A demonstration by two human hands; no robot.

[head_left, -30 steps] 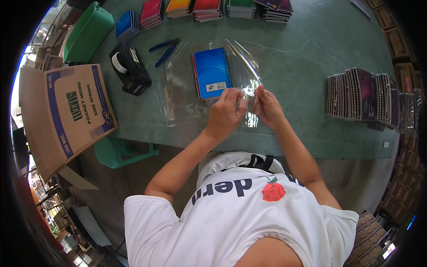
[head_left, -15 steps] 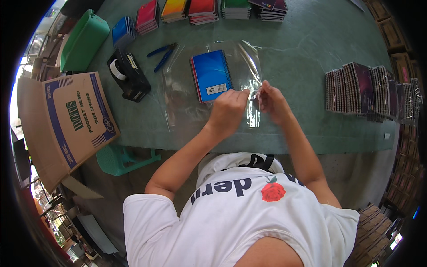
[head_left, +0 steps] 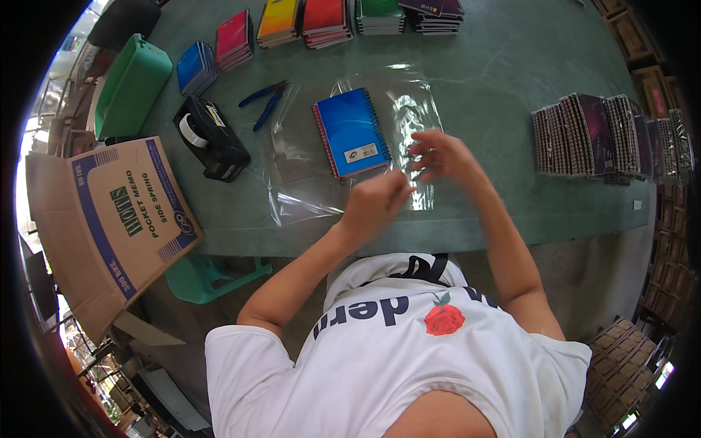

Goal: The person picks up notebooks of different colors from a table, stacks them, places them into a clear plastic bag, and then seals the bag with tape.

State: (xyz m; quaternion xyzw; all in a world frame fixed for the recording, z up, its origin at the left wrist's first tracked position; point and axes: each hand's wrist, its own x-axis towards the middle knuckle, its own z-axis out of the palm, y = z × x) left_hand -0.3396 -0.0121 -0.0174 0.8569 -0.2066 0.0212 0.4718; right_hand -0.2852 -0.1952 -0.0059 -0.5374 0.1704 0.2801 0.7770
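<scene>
My left hand [head_left: 376, 204] pinches the clear plastic bag [head_left: 307, 168] beside the blue notebook [head_left: 352, 133], my right hand [head_left: 442, 157] open—slippery film could tear or slide.

A blue spiral-bound notebook [head_left: 352, 133] is laid on a clear plastic sheet [head_left: 303, 171] near the green table's [head_left: 504, 66] front edge. A black tape dispenser [head_left: 212, 139] and blue-handled pliers [head_left: 264, 101] are placed toward the left edge, stacked colourful notebooks [head_left: 321, 18] along the back edge, and dark notebooks [head_left: 606, 131] at the right edge.
</scene>
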